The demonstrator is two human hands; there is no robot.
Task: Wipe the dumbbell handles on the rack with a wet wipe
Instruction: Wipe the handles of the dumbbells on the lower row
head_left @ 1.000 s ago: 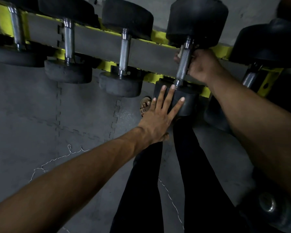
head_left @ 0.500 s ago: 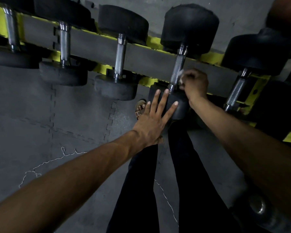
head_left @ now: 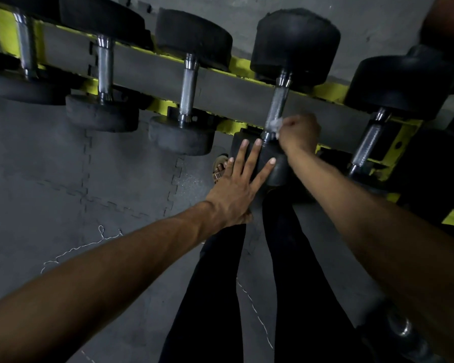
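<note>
Where right grip point(head_left: 299, 132) curls, wipe point(head_left: 275, 124) touches handle point(head_left: 277, 103) lower end.

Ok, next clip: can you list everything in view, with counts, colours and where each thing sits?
dumbbells: five plainly racked, black heads, chrome handles, in a row across the top; a dark shape at top right may be more
rack: one, yellow rails, under the dumbbell heads
wet wipe: one, white, on the near end of the fourth handle from the left
separate dumbbell: one, dark, bottom right corner, partly cut off
floor mats: several, grey, interlocking, below the rack
thread: white strands lying on the mats
legs: two, black trousers, bottom centre
foot: one, in a sandal, beside the fourth dumbbell
left hand: flat on the fourth dumbbell's near head
right hand: grips the wipe at that handle
</note>
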